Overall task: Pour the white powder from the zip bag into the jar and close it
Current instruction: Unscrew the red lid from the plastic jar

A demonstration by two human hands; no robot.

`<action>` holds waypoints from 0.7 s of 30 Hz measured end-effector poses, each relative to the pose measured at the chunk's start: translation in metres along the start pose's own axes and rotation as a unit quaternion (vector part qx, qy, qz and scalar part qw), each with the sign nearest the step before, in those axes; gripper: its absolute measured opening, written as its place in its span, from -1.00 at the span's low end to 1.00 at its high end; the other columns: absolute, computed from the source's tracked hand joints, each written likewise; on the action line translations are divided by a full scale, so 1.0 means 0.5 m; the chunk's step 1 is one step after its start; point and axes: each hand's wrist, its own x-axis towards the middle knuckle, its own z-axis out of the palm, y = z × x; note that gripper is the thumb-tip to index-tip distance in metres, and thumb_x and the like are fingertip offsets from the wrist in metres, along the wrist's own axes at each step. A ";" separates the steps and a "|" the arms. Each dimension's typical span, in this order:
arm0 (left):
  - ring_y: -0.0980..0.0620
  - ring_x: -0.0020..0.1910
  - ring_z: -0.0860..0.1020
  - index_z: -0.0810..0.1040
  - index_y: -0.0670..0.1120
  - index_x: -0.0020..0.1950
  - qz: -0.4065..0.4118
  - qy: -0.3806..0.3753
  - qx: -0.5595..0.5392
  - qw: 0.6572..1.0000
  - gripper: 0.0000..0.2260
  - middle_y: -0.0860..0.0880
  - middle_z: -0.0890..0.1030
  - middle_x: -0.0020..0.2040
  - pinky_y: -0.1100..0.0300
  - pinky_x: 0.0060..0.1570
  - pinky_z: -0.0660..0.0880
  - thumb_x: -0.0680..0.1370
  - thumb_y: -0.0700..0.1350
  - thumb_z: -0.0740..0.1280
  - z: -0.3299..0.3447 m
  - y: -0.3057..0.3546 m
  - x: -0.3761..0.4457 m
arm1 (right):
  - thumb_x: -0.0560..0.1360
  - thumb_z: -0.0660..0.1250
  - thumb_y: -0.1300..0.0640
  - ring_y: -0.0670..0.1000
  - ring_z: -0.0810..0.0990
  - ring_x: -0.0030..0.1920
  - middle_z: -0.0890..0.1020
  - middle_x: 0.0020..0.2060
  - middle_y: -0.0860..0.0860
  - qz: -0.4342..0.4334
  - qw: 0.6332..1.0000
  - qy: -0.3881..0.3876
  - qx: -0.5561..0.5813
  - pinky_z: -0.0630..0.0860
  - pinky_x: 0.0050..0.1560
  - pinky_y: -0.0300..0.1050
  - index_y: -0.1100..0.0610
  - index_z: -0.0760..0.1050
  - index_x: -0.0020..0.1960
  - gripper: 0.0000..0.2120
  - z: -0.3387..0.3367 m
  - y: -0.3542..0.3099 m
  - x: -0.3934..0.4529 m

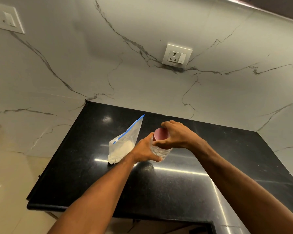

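Observation:
A clear textured jar [161,152] stands tilted on the black counter [159,186], capped by a pink lid [160,134]. My left hand [145,150] wraps around the jar's body from the left. My right hand [175,135] grips the lid from above and the right, fingers curled over its rim. Just left of the jar stands a clear zip bag [123,143] with a blue zip strip, white powder heaped in its lower half. The bag leans with its top corner pointing up and to the right. I cannot tell whether the jar holds anything.
The glossy black counter sits in a corner of white marble-veined walls [142,81]. A wall socket [177,55] is mounted above the counter, another socket [6,17] at the top left. The counter's left edge drops to a beige floor [10,183].

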 end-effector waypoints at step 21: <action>0.07 0.42 0.44 0.19 0.02 0.55 0.048 0.030 0.000 0.998 -0.15 -0.01 0.45 0.44 0.06 0.45 0.39 0.39 0.00 0.59 0.004 0.012 0.007 | 0.11 0.60 -0.27 0.03 0.50 0.21 0.50 0.24 0.12 0.058 0.926 0.221 0.302 0.51 0.28 0.03 0.14 0.33 0.40 0.01 0.124 0.003 -0.041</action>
